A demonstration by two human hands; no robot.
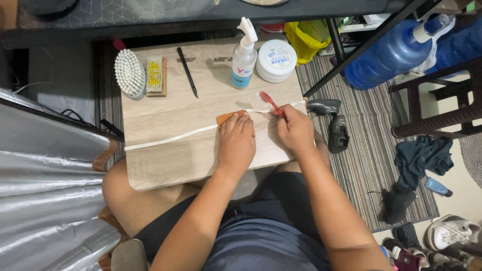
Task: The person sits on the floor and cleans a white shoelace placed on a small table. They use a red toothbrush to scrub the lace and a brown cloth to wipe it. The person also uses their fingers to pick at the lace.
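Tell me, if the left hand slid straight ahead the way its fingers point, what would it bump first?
Probably the spray bottle. The left hand lies flat on an orange cloth over a white lace, fingers pointing up the board; bare board lies between.

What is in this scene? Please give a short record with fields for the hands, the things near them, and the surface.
left hand: left hand pressed flat on an orange cloth over the lace
right hand: right hand holds a red toothbrush at the lace
lace: white, lies stretched across the board
surface: wooden board on the person's lap
at back of board: round brush, small brush, black stick, spray bottle, white tub
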